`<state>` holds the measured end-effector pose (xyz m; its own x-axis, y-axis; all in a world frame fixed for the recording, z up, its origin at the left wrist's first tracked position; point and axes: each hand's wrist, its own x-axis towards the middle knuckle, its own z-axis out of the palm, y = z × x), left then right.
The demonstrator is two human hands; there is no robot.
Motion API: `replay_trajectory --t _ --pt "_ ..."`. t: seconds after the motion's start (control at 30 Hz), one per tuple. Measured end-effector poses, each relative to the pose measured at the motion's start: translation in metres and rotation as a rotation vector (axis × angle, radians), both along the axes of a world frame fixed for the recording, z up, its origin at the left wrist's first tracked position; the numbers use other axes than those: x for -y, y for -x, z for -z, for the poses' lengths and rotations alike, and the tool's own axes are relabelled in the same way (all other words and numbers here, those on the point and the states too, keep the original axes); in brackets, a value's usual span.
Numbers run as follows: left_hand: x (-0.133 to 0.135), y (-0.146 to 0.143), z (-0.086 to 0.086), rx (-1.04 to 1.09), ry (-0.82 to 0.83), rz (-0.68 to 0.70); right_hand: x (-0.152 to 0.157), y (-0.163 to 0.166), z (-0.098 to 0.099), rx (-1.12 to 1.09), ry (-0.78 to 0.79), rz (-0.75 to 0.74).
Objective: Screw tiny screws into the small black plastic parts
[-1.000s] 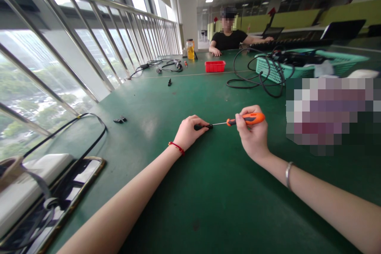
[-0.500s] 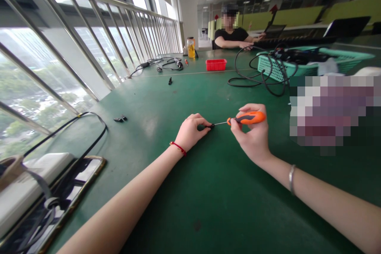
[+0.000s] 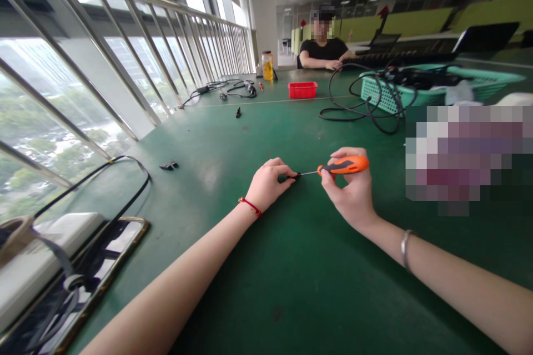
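Note:
My left hand [image 3: 266, 183] is closed around a small black part [image 3: 291, 177] resting on the green table [image 3: 233, 138]. My right hand [image 3: 352, 188] grips an orange-handled screwdriver [image 3: 343, 165] held level. Its thin metal shaft points left and its tip meets the black part. Most of the part is hidden inside my left fingers. A red string bracelet sits on my left wrist, a silver bangle on my right.
A tray with a black cable [image 3: 79, 266] lies at the near left by the window railing. Small black pieces [image 3: 168, 166] lie to the left. Farther back are a red bin [image 3: 302, 90], a teal basket [image 3: 416, 94] with cables, a yellow jar [image 3: 267, 67] and a seated person [image 3: 325, 50].
My right fingers have shifted on the screwdriver handle while the tip stays on the black part. The seated person has drawn both arms in closer together.

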<state>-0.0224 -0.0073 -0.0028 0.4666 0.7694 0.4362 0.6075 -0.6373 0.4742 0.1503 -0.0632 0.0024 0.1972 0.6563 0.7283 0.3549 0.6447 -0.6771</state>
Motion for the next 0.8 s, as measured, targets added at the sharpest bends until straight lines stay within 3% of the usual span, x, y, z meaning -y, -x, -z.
replay_trajectory --t 0.27,0.5,0.7,0.8 --pt "0.0000 0.0000 -0.0005 0.022 0.046 -0.009 0.0017 -0.0033 0.0000 0.041 0.120 -0.028" --pt "-0.0006 -0.0001 0.0007 0.039 0.047 0.014 -0.0020 -0.0026 0.0014 -0.010 0.011 -0.003" --pt "0.0003 -0.0001 0.0005 0.023 0.040 0.016 0.0018 -0.0042 -0.0002 0.087 0.150 -0.013" --pt "0.0006 -0.0002 -0.0001 0.021 0.036 0.014 0.0011 -0.0043 -0.0009 0.062 0.129 -0.041"
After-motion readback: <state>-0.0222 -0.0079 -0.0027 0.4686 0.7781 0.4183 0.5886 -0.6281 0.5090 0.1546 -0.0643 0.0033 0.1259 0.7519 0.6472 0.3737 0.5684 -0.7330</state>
